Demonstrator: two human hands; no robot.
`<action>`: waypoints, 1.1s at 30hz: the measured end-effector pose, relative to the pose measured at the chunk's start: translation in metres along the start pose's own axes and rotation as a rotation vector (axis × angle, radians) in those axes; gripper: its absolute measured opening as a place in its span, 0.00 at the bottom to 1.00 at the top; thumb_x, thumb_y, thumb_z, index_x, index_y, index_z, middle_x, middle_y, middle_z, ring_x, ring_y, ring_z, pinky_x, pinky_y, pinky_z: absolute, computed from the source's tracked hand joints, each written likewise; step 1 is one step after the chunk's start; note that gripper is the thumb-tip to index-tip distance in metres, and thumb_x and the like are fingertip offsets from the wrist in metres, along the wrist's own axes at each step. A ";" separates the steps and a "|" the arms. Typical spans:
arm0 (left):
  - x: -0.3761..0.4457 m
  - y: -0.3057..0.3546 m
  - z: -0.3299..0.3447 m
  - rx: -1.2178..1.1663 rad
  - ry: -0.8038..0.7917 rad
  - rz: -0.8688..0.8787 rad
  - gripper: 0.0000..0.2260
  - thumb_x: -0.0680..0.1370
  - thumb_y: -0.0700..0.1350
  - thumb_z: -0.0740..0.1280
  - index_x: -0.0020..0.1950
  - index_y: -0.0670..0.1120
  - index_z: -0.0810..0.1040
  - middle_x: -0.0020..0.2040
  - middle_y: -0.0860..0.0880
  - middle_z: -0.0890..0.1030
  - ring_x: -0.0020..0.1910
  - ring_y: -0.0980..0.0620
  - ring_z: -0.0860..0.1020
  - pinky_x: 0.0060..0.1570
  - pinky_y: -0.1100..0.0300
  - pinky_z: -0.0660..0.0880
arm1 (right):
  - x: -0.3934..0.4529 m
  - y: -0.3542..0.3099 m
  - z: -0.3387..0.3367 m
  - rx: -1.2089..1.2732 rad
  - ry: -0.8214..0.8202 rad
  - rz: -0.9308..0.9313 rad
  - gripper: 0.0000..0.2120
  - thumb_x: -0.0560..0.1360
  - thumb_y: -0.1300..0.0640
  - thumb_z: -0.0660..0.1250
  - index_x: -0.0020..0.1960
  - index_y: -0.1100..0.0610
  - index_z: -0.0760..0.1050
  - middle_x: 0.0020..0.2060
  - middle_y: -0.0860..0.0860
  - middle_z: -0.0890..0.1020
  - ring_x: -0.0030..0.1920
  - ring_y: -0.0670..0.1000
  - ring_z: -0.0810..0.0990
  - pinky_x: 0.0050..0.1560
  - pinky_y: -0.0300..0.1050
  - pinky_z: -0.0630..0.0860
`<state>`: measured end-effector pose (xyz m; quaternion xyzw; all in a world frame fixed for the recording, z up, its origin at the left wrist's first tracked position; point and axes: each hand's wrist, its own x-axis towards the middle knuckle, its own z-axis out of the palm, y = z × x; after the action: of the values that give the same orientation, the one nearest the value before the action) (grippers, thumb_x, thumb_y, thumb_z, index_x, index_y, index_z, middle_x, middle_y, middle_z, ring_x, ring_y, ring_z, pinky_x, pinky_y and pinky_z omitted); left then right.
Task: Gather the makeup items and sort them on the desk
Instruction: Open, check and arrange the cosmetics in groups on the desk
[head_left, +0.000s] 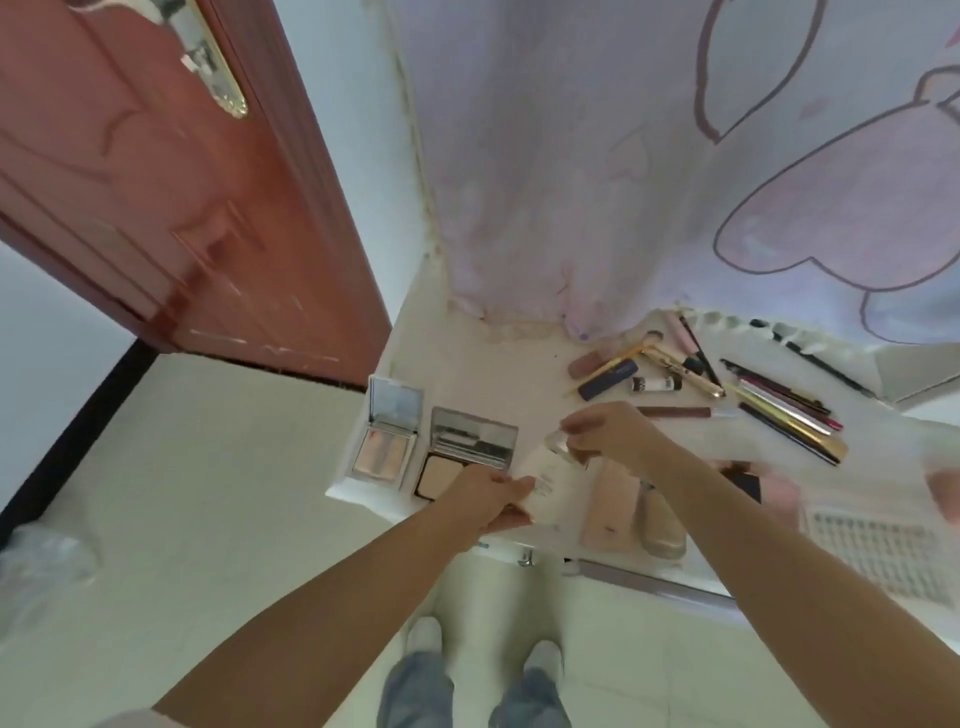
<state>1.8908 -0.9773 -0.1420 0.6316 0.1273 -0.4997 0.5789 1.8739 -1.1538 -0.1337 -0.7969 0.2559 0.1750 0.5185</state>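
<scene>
Hands mid-frame, left hand (491, 493) gripping bottle (545, 480) base, right hand (613, 431) pinching its cap, 2 compacts (441, 447) left on desk (519, 364).

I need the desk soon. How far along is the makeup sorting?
Partly done. Two open compacts sit side by side at the desk's left end, and pencils lie roughly lined up at right. Both hands, left hand and right hand, hold a pale bottle. The tubes and brushes behind remain jumbled.

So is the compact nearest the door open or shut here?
Open. The compact at the desk's left corner has its mirrored lid raised, with the pale pink pan below exposed.
</scene>
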 end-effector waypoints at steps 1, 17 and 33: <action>0.005 -0.010 0.000 -0.017 0.032 -0.021 0.05 0.76 0.37 0.64 0.44 0.35 0.74 0.43 0.42 0.78 0.43 0.48 0.79 0.48 0.58 0.77 | 0.008 0.005 0.007 -0.084 -0.016 -0.019 0.15 0.71 0.70 0.66 0.58 0.66 0.76 0.48 0.62 0.82 0.36 0.48 0.78 0.42 0.32 0.75; 0.028 -0.061 0.021 -0.229 0.447 -0.118 0.12 0.72 0.41 0.70 0.35 0.40 0.70 0.31 0.44 0.77 0.27 0.53 0.78 0.34 0.63 0.78 | 0.026 0.033 0.025 -0.371 -0.116 -0.152 0.14 0.72 0.67 0.62 0.56 0.61 0.78 0.56 0.56 0.80 0.59 0.55 0.75 0.63 0.43 0.69; -0.003 -0.067 0.024 -0.044 0.291 -0.212 0.09 0.77 0.46 0.64 0.49 0.41 0.69 0.36 0.46 0.75 0.30 0.52 0.76 0.29 0.64 0.76 | -0.006 0.053 -0.014 -0.766 0.118 0.050 0.18 0.75 0.49 0.60 0.60 0.58 0.68 0.50 0.55 0.75 0.47 0.53 0.73 0.45 0.45 0.67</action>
<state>1.8282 -0.9764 -0.1762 0.6674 0.2864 -0.4586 0.5120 1.8382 -1.1827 -0.1643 -0.9350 0.2209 0.2242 0.1634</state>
